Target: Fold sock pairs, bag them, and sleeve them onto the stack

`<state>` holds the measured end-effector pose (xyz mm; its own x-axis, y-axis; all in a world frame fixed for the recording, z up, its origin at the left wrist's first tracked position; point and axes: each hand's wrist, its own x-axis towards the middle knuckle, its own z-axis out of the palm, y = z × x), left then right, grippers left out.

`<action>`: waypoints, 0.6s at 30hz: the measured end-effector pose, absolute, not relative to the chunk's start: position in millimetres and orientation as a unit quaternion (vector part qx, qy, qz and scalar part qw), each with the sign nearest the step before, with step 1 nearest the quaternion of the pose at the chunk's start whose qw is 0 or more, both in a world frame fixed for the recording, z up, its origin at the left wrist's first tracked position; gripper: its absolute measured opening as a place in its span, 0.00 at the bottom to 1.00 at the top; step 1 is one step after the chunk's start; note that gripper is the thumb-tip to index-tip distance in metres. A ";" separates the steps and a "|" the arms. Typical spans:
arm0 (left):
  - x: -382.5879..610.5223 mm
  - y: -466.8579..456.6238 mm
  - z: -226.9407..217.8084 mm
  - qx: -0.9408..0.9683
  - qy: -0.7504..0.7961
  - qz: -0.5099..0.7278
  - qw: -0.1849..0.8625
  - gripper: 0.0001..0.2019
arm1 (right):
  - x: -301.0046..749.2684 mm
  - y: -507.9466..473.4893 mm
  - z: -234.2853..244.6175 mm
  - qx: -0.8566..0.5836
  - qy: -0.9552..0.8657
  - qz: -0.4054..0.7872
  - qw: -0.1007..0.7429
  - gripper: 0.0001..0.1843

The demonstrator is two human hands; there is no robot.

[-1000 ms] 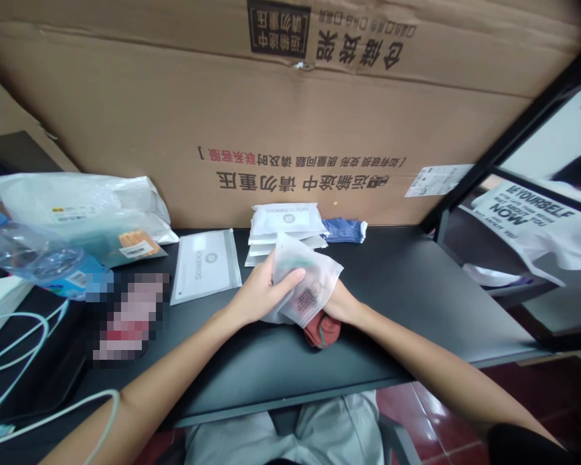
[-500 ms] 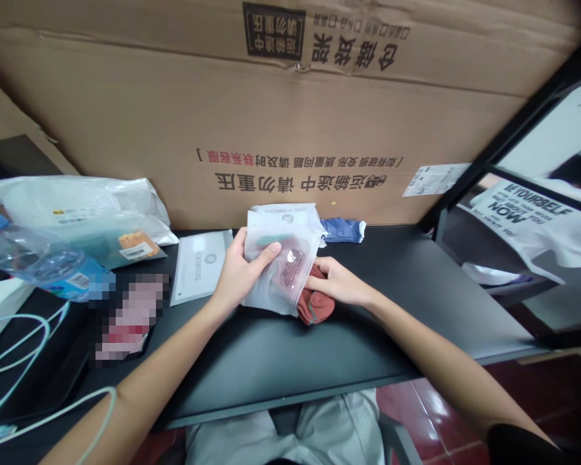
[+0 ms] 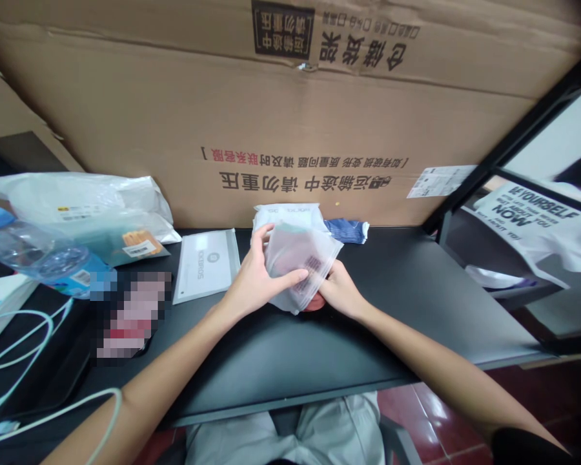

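My left hand (image 3: pixel 259 278) grips a frosted plastic bag (image 3: pixel 290 258), thumb across its front and fingers along the far left side. Inside the bag, a reddish shape and dark print show faintly. At the bag's lower right edge, my right hand (image 3: pixel 341 287) is closed on a rolled rust-red sock (image 3: pixel 314 302); the bag covers its fingertips and most of the sock. Behind the held bag stands white printed plastic (image 3: pixel 286 212); whether it is a separate bag I cannot tell. A blue ribbed sock (image 3: pixel 347 230) lies behind my right hand.
A flat printed zip bag (image 3: pixel 207 265) lies left of my hands. Farther left are a water bottle (image 3: pixel 39 255), a white plastic bag (image 3: pixel 91 194), a blurred-out phone-like item (image 3: pixel 135 313) and white cables (image 3: pixel 46 342). A large cardboard sheet (image 3: pixel 295 116) stands along the desk's back.
The bag has tilted and its right side now covers more of the rust-red sock. My left hand has shifted right, its thumb lower on the bag. My right hand sits slightly farther right.
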<state>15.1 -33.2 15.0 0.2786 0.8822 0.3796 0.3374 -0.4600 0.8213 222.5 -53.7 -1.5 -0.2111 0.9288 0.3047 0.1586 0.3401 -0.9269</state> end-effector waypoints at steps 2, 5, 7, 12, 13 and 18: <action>16.5 -36.6 18.2 0.763 0.399 0.467 0.202 0.48 | 221.4 -54.3 1.4 -0.417 -0.650 0.396 0.496 0.18; 17.9 -43.3 22.7 0.807 0.367 0.460 0.039 0.35 | 221.1 -54.4 5.7 -0.430 -0.627 0.400 0.512 0.20; 18.3 -47.3 24.7 0.830 0.358 0.428 -0.006 0.25 | 222.4 -53.2 7.0 -0.439 -0.608 0.409 0.520 0.20; 17.7 -48.2 22.0 0.895 0.308 0.321 0.025 0.15 | 230.3 -43.5 -0.3 -0.457 -0.544 0.433 0.555 0.22; 17.5 -47.3 20.4 0.901 0.303 0.308 0.033 0.16 | 231.9 -41.1 -2.9 -0.455 -0.533 0.440 0.561 0.21; 17.4 -45.4 15.5 0.902 0.320 0.287 0.028 0.20 | 234.6 -37.1 -10.1 -0.419 -0.512 0.491 0.567 0.21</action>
<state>17.4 -45.4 15.5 0.6302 0.5937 0.5003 0.5612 -0.7936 0.2348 234.6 -37.1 -10.1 -0.0061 0.9854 0.1700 -0.1275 0.1679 -0.9775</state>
